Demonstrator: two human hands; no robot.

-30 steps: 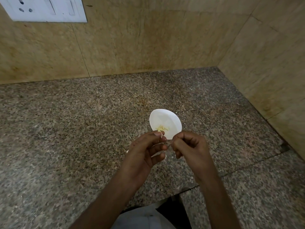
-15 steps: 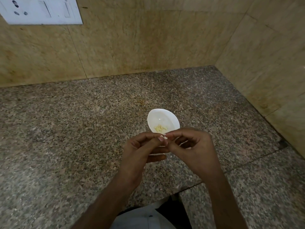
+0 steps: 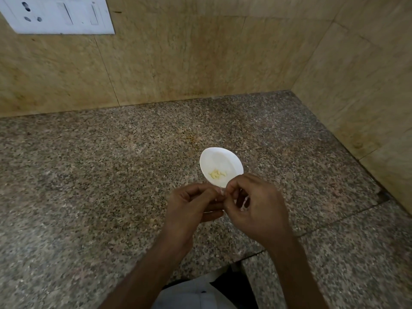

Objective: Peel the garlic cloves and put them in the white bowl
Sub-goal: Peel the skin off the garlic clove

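Inside the white bowl (image 3: pixel 220 157), pale yellow peeled cloves (image 3: pixel 218 174) lie clustered.

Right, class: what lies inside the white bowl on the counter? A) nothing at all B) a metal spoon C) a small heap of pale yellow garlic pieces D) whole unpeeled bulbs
C: a small pale yellow heap of garlic pieces sits in the white bowl.
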